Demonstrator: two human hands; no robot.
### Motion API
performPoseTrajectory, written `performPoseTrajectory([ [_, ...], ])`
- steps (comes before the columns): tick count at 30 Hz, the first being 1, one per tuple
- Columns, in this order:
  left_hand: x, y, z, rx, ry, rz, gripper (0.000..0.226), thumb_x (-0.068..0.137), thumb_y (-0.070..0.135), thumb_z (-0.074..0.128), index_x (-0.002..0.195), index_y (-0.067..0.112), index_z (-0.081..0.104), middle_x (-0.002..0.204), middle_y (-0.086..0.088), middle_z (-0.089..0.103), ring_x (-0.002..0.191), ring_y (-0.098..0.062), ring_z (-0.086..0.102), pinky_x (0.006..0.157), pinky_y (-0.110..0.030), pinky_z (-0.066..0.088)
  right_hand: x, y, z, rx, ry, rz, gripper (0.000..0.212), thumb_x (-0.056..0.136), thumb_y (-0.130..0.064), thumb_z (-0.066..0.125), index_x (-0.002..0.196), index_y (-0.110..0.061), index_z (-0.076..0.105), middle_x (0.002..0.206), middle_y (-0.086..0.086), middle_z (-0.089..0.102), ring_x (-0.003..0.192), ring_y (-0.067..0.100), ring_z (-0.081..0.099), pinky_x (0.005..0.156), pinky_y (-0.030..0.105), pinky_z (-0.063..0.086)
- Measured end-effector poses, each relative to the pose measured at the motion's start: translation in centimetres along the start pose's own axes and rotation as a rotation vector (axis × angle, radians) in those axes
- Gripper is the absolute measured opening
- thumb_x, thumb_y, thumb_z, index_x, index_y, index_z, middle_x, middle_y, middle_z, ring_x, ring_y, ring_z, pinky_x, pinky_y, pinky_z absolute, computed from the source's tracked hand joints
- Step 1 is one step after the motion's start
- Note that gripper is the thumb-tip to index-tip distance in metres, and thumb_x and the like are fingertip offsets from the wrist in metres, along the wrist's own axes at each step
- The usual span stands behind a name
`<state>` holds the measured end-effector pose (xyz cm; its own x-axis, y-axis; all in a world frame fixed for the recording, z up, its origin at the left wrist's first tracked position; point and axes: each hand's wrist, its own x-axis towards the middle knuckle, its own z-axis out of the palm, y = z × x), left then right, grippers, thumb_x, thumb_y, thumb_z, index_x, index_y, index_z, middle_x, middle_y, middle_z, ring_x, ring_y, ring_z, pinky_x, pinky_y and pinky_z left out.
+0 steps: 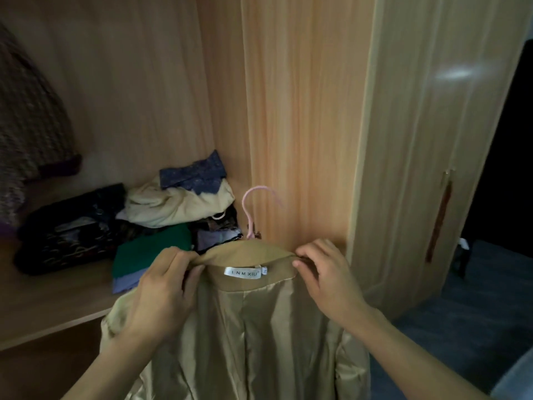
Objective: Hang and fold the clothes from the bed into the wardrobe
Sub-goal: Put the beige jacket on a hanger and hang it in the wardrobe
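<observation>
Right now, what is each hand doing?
Left hand: pinching the jacket collar.
Right hand: pinching the collar's other side.

left hand (161, 293): bare, no ring or watch showing
right hand (326, 275): bare, short plain nails
forearms: bare to the lower frame edge, no sleeves in view
lower right corner: a patch of grey-blue cloth, blurred

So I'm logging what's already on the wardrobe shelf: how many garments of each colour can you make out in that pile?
Black patterned: 1
Cream: 1
Blue patterned: 1
Green: 1
Lilac: 1
Total: 5 distinct, plus a dark jumble behind them that I cannot separate.
</observation>
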<state>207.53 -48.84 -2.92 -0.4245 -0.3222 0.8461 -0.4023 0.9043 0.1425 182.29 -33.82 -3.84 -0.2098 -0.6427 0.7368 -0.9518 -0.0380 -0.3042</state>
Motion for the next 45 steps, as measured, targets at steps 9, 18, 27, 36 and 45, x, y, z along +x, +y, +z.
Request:
performPoseTrajectory([
  [9, 0.4, -5.1, -7.1, 0.141, 0.020, -0.045, 0.029, 0.093, 0.025, 0.053, 0.092, 0.000, 0.068, 0.086, -0.006, 0.060, 0.077, -0.021, 0.058, 0.071, -0.027, 0.045, 5.1, -6.9, 6.2, 0.226, 0.080, -0.054, 0.005, 0.091, -0.008, 0.065, 0.095, -0.006, 0.062, 0.093, 0.001, 0.054, 0.085, 0.018, 0.055, 0.074, 0.036, 0.048],
  [18, 2.7, -13.0, -14.6, 0.294, 0.169, 0.029, 0.024, 0.096, 0.024, 0.054, 0.096, 0.003, 0.067, 0.090, -0.005, 0.059, 0.082, -0.019, 0.056, 0.074, -0.025, 0.044, 12.6, -14.9, 10.4, 0.335, 0.179, -0.276, 0.007, 0.091, -0.007, 0.067, 0.096, -0.002, 0.066, 0.094, 0.003, 0.057, 0.083, 0.016, 0.056, 0.074, 0.030, 0.049],
  [27, 6.4, -20.0, -19.7, 0.330, 0.225, 0.116, 0.024, 0.086, 0.012, 0.054, 0.102, 0.002, 0.068, 0.096, -0.007, 0.060, 0.086, -0.023, 0.060, 0.076, -0.030, 0.049, 19.9, -21.1, 14.3, 0.390, 0.290, -0.313, 0.006, 0.091, -0.005, 0.065, 0.096, -0.005, 0.066, 0.094, 0.000, 0.057, 0.084, 0.014, 0.058, 0.072, 0.030, 0.052],
  [36, 10.0, -22.5, -21.3, 0.434, 0.278, 0.103, 0.027, 0.086, 0.009, 0.050, 0.111, 0.009, 0.059, 0.108, -0.003, 0.055, 0.094, -0.018, 0.056, 0.082, -0.023, 0.044, 26.3, -21.9, 16.5, 0.467, 0.357, -0.411, 0.006, 0.088, -0.001, 0.067, 0.094, -0.001, 0.066, 0.092, 0.004, 0.058, 0.082, 0.007, 0.055, 0.075, 0.008, 0.042],
  [45, 15.6, -23.2, -19.6, 0.751, 0.219, 0.181, 0.018, 0.093, 0.001, 0.053, 0.107, 0.003, 0.065, 0.106, -0.014, 0.056, 0.091, -0.028, 0.057, 0.078, -0.033, 0.046, 35.2, -17.5, 19.8, 0.639, 0.368, -0.608, 0.015, 0.087, 0.006, 0.065, 0.101, 0.001, 0.066, 0.100, 0.006, 0.058, 0.090, 0.010, 0.057, 0.084, 0.012, 0.045],
])
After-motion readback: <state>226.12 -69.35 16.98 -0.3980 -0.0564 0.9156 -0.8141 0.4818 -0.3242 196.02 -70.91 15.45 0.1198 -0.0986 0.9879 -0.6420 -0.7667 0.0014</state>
